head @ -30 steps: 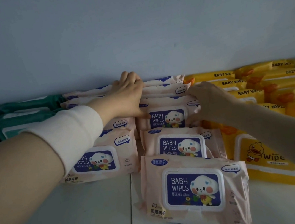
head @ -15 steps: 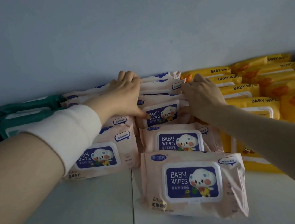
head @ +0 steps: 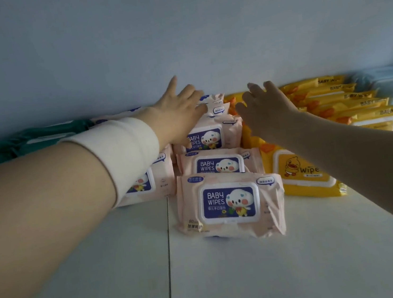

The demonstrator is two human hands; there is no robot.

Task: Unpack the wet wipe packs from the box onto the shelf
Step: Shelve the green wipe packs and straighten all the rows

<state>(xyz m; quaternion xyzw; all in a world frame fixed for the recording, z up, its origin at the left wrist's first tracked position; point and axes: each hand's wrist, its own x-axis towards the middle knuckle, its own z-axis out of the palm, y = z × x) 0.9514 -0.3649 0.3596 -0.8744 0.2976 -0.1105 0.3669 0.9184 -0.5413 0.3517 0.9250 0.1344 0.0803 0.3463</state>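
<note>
Several pink baby wipe packs stand in rows on the white shelf (head: 256,277); the nearest pink pack (head: 231,205) leans at the front, with another pink pack (head: 217,165) behind it. My left hand (head: 176,115) hovers with straight, spread fingers over the left side of the rear pink pack (head: 210,137). My right hand (head: 263,106) is raised with relaxed, spread fingers just right of that row, holding nothing. The box is out of view.
A row of yellow duck wipe packs (head: 302,173) fills the right side, running back to the wall. Green packs (head: 17,146) lie at the far left. A pale blue wall (head: 177,39) closes the back. A seam (head: 168,251) divides the shelf boards.
Both hands have let go of the rear pink pack and lifted off it, fingers now spread. The pack stays in the row.
</note>
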